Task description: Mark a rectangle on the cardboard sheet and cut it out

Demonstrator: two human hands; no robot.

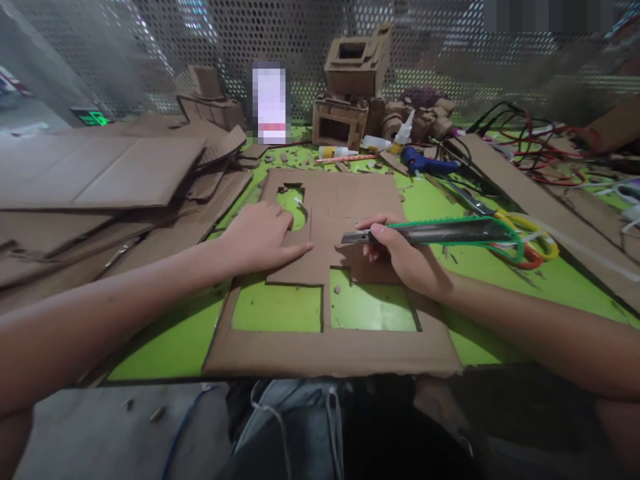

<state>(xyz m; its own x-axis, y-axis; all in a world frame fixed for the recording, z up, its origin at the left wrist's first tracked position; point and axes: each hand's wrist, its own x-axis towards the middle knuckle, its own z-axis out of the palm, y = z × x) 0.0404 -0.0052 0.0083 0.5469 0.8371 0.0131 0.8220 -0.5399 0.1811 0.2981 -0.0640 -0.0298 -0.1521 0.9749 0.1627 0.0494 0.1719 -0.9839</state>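
A brown cardboard sheet (333, 353) with several cut-out openings lies flat on the green table (165, 343) in front of me. My left hand (260, 237) rests on its left part, palm down, with the thumb stretched toward the middle and the other fingers near the upper left opening. My right hand (400, 257) grips a green-edged utility knife (440, 231). The knife is held above the right part of the sheet, its blade end pointing left. Pencil-like lines show on the cardboard between the hands.
Stacked cardboard (100, 167) fills the left side. Behind stand cardboard box models (340, 123) and a phone-like screen (270, 103). To the right are a blue glue gun (430, 163), scissors with yellow and red handles (543, 240), tangled cables (530, 143) and a long cardboard strip (550, 207).
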